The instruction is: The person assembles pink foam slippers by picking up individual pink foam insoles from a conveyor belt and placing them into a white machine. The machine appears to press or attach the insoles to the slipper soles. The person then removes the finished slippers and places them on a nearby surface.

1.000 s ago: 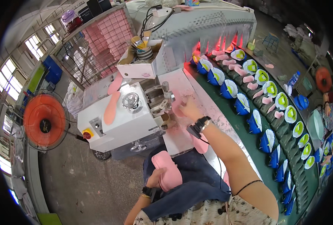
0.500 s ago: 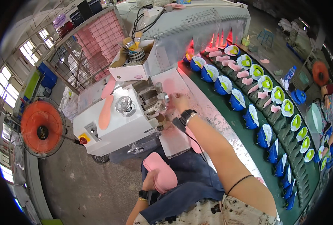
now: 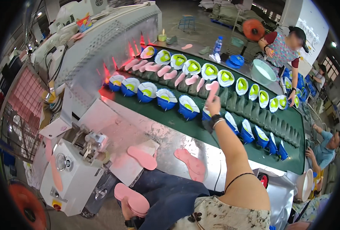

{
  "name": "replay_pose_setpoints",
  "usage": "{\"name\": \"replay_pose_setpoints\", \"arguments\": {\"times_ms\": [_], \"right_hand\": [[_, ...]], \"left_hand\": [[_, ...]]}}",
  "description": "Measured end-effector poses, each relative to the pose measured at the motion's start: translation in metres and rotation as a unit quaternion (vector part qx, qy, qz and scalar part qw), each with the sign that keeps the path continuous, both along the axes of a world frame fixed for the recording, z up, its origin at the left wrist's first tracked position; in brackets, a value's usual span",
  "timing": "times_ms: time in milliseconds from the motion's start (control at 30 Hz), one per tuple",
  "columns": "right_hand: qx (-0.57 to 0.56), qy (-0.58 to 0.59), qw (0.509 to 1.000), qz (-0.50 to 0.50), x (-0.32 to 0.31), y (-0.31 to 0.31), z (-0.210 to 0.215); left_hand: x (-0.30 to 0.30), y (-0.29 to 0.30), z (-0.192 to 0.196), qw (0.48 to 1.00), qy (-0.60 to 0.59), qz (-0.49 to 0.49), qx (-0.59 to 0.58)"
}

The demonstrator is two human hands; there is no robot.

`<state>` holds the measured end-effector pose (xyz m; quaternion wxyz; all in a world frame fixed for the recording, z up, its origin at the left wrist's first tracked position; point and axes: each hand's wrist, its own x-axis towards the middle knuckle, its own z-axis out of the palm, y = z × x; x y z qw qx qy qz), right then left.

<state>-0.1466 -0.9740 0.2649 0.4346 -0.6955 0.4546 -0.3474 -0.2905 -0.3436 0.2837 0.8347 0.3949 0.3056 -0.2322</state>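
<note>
My right hand [image 3: 214, 105] reaches out over the green conveyor belt [image 3: 147, 105], its fingers closed on a pink insole [image 3: 212, 92] that points away from me. Just beyond it runs a row of dark green shoe soles [image 3: 250, 107], the left ones with pink insoles on or against them. Blue shoe uppers [image 3: 188, 109] with white and yellow-green insides line both sides of that row; my right hand partly hides one. Low at my lap, my left hand [image 3: 126, 208] grips a stack of pink insoles [image 3: 133, 198], its fingers partly hidden by them.
A white machine [image 3: 76, 168] with a handwheel stands at left. Pink insoles [image 3: 191, 164] lie on the metal bench [image 3: 166, 138], another [image 3: 142, 157] beside the machine. A red-lit housing [image 3: 112, 46] covers the belt's far left. At far right a co-worker [image 3: 283, 50] reaches toward the uppers.
My view has swung right toward the belt. The right hand has moved from the machine to over the belt and now carries an insole. My left hand still holds the insole stack.
</note>
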Motion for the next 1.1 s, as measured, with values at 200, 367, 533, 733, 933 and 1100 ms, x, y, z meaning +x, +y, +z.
{"name": "replay_pose_setpoints", "arguments": {"times_ms": [200,367,533,733,933,1100], "right_hand": [[-0.154,0.154,0.975,0.051,-0.036,-0.105,-0.018],[-0.075,0.028,0.948,0.307,0.035,0.154,0.051],[0.068,0.063,0.713,0.695,-0.07,0.369,0.039],[0.167,0.06,0.738,0.651,-0.058,0.413,0.031],[0.206,0.068,0.83,0.513,0.073,0.424,0.046],[0.072,0.061,0.845,0.526,0.136,0.417,0.011]], "left_hand": [[0.008,-0.025,0.015,1.0,-0.007,-0.003,-0.025],[0.006,-0.012,-0.013,0.998,0.002,-0.045,-0.043],[0.017,-0.025,-0.001,0.995,0.012,-0.078,-0.057],[0.017,-0.001,0.003,0.993,0.035,-0.058,-0.102],[-0.007,0.012,0.024,0.99,-0.002,-0.065,-0.127],[-0.01,0.011,0.017,0.986,-0.001,-0.075,-0.151]]}}
